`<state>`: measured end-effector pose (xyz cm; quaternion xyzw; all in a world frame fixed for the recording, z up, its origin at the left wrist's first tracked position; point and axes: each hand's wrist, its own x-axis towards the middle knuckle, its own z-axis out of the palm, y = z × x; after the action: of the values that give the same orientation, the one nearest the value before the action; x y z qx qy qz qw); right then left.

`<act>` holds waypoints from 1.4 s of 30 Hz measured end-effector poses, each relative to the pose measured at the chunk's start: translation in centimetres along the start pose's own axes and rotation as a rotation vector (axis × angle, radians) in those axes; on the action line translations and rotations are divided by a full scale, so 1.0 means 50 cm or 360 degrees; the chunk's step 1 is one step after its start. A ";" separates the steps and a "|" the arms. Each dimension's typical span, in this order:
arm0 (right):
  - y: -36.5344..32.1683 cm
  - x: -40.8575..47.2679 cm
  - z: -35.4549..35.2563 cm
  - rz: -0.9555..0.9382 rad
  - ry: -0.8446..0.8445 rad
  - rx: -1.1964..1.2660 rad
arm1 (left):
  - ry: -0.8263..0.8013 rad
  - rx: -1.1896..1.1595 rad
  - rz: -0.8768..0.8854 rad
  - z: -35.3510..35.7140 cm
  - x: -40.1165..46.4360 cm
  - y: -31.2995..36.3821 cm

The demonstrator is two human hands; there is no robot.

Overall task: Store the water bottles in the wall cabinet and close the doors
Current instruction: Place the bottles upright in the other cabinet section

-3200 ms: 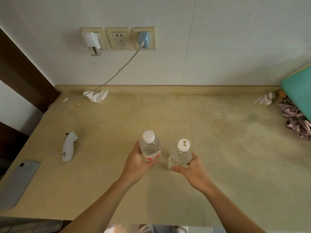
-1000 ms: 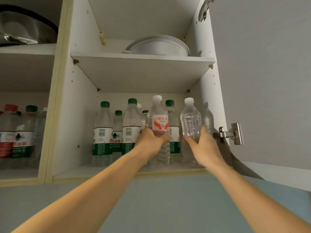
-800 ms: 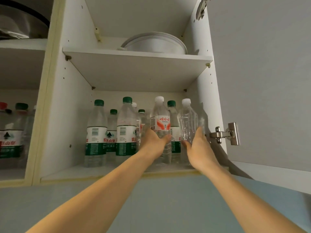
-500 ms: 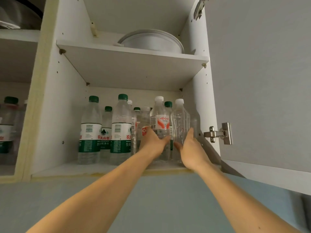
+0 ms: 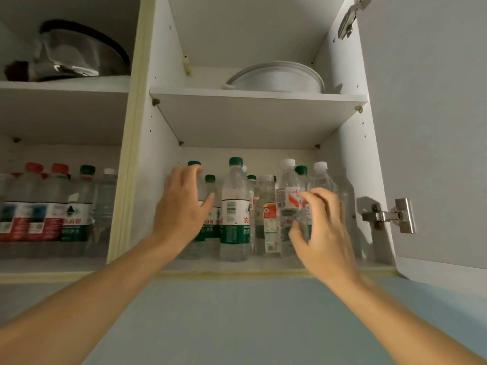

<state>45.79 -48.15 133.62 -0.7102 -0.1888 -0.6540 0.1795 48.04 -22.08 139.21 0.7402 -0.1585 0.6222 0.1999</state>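
Water bottles pretty much sorted: red-label bottle [image 5: 288,204] and clear unlabelled bottle [image 5: 322,180] standing upright on the lower shelf [image 5: 237,267] of the wall cabinet, right side, in among the green-capped bottles [image 5: 234,206]. Left hand [image 5: 181,206] spread wide and holding nothing, in front of the leftmost green-cap. Right hand [image 5: 324,227] loosely curled just in front of the red-label one, blurry, can't tell if gripping or even touching. Right door [image 5: 434,127] swung wide open, so closing up not done yet.

Dim, soft light — shadowed shelves, motion-blurred right hand [image 5: 322,227], wide-angle bowing
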 end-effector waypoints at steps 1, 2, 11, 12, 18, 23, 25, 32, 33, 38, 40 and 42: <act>-0.025 0.010 0.013 -0.0057 -0.0090 0.0052 | -0.0060 0.0021 -0.0107 -0.006 0.006 -0.026; -0.049 0.020 0.029 -0.0075 -0.0210 0.0100 | -0.0152 0.0027 -0.0220 -0.008 0.012 -0.047; -0.156 0.062 0.152 0.0584 -0.0959 0.0403 | -0.0873 -0.0353 -0.0429 0.027 0.035 -0.093; -0.157 0.063 0.157 0.0588 -0.0964 0.0392 | -0.0877 -0.0299 -0.0380 0.030 0.039 -0.096; -0.161 0.083 0.174 0.0532 -0.1063 0.0365 | -0.1068 0.0133 -0.0322 0.017 0.099 -0.109; -0.179 0.088 0.185 0.0484 -0.1059 0.0340 | -0.1118 0.0436 -0.0192 -0.008 0.142 -0.093; -0.187 0.088 0.191 0.0479 -0.1067 0.0316 | -0.1116 0.0526 -0.0149 -0.014 0.151 -0.086; -0.212 0.098 0.219 0.0509 -0.1142 0.0337 | -0.1132 0.1235 0.0219 -0.042 0.176 -0.073; -0.217 0.099 0.226 0.0518 -0.1157 0.0336 | -0.1132 0.1325 0.0277 -0.045 0.177 -0.072; -0.233 0.104 0.255 0.0523 -0.1182 0.0351 | -0.1160 0.1689 0.0429 -0.047 0.155 -0.080; -0.235 0.106 0.264 0.0545 -0.1183 0.0356 | -0.1140 0.1778 0.0484 -0.045 0.140 -0.087; -0.235 0.108 0.271 0.0577 -0.1184 0.0377 | -0.1106 0.1825 0.0519 -0.044 0.131 -0.094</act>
<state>51.95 -30.99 137.99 -0.8938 -0.1867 -0.2851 0.2914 49.57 -16.80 145.49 0.8521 0.0315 0.3565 -0.3818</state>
